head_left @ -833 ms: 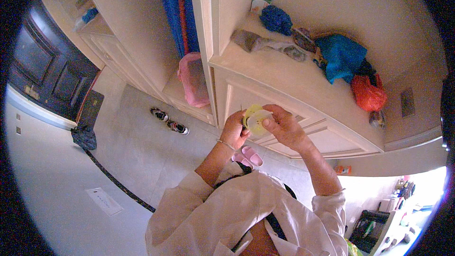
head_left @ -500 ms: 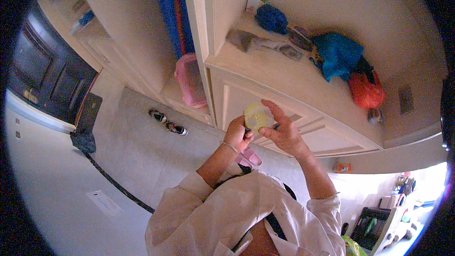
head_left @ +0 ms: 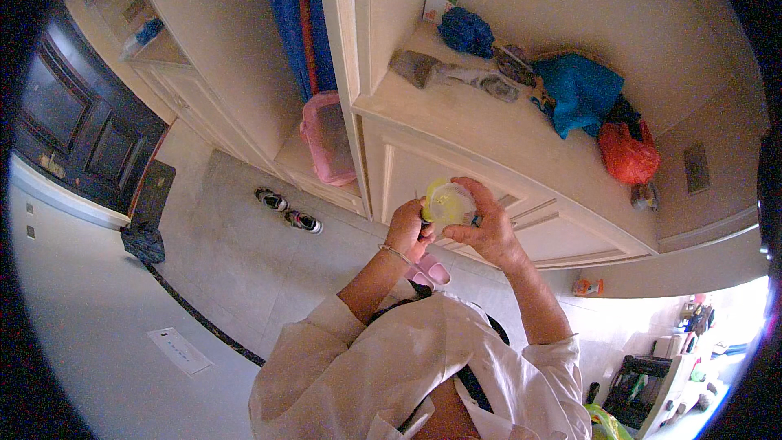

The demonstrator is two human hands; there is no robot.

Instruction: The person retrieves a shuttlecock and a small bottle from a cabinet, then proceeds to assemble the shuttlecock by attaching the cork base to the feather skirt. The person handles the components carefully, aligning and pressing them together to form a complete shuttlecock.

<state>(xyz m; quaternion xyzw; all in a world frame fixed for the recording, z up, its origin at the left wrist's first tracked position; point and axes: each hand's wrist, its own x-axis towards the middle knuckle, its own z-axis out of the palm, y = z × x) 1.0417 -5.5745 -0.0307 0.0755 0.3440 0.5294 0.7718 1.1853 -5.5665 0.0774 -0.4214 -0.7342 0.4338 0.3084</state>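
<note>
In front of my body, both hands are at a round, see-through thing with a yellow rim (head_left: 447, 203); its exact kind I cannot make out. My left hand (head_left: 406, 228) is closed at its left edge, with a small dark piece showing between the fingers. A bracelet circles that wrist. From the right, my right hand (head_left: 486, 231) curves its forefinger over the far side, the thumb at the near side. Just beyond the hands stands a cream cabinet door (head_left: 407, 175).
On the cabinet top are a small box (head_left: 441, 0), a dark blue bundle (head_left: 466, 32), a blue bag (head_left: 580, 91) and a red bag (head_left: 630, 152). A pink basket (head_left: 326, 140) sits in the open compartment. Shoes (head_left: 303, 221) and pink slippers (head_left: 433, 270) lie on the floor.
The round thing has shifted slightly right and turned a little between my hands. My right forefinger and thumb have changed place a little on its edge.
</note>
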